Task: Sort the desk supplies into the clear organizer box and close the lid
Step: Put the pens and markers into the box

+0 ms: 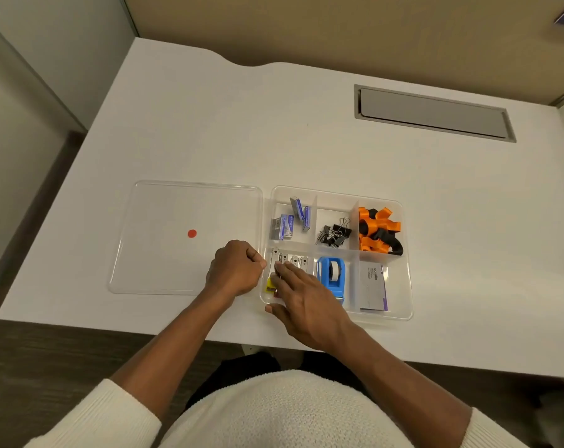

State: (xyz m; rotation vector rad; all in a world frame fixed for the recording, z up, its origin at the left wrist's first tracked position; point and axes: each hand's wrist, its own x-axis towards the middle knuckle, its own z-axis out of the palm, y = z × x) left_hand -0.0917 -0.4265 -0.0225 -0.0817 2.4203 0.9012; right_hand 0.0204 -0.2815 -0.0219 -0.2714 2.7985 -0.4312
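Tabletop (274, 140) looks like smooth matt white laminate. The organizer box (406, 260) and its lid (177, 208) are clear glossy plastic. Binder clips (335, 234) are black with shiny wire handles, the tape dispenser (330, 274) is glossy blue plastic, and the sleeves (90, 412) are a nubby cream knit.

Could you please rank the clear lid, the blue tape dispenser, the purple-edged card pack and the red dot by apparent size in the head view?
1. clear lid
2. purple-edged card pack and blue tape dispenser: too similar to rank
3. red dot
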